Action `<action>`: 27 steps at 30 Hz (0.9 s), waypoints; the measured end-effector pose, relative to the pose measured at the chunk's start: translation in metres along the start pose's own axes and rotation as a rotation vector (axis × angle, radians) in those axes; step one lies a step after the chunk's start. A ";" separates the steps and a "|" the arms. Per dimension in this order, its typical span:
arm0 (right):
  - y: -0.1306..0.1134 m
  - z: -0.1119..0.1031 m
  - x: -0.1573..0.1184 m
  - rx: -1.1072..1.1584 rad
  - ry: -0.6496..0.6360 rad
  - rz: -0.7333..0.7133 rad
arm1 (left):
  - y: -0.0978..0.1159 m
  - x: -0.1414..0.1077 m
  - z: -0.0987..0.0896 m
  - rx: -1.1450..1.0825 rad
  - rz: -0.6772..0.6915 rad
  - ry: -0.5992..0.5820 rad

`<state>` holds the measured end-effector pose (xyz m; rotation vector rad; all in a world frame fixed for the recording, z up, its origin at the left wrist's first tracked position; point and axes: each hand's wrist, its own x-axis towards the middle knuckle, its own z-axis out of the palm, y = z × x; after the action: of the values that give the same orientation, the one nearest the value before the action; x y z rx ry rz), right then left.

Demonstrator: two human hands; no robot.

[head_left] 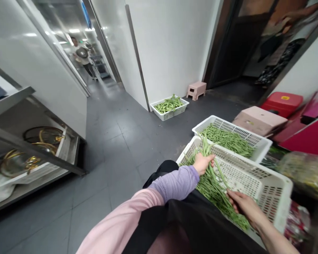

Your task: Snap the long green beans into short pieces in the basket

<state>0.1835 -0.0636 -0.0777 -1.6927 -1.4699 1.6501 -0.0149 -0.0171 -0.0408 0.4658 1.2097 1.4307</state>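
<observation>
Long green beans lie heaped along the near side of a large white plastic basket in front of me. My left hand, below a purple checked sleeve cover, is closed around a bunch of these beans over the basket's left part. A bean stretches from that bunch toward my right hand, whose thumb and fingers pinch its lower end. Just beyond, a second white basket holds short cut bean pieces. Small bits lie scattered on the large basket's floor.
By the wall stands a white basket of green vegetable pieces, beside a small pink stool. A larger pink stool and red container are at right. Metal shelving stands left. People appear in both doorways.
</observation>
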 end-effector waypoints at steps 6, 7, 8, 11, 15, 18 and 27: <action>0.012 0.007 0.003 -0.172 -0.011 -0.115 | 0.001 -0.008 0.002 0.075 0.091 0.002; 0.015 0.007 0.003 -0.251 -0.004 -0.211 | 0.002 -0.006 0.000 0.071 0.078 0.028; 0.018 0.005 0.003 -0.329 0.009 -0.312 | 0.004 -0.003 -0.001 0.061 0.055 0.071; 0.028 -0.006 0.006 -0.471 0.020 -0.506 | 0.009 0.003 -0.006 -0.007 -0.069 0.172; 0.032 -0.023 0.011 -0.399 0.104 -0.323 | 0.004 -0.002 -0.005 -0.052 -0.240 0.026; 0.020 -0.022 0.006 -0.032 0.005 -0.001 | -0.006 -0.010 0.000 -0.025 -0.300 -0.096; -0.042 0.005 -0.018 0.580 -0.404 0.134 | 0.004 -0.008 0.007 0.095 -0.106 -0.064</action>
<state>0.1654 -0.0634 -0.0355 -1.1995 -0.8880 2.3074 -0.0087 -0.0205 -0.0321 0.5013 1.2360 1.2635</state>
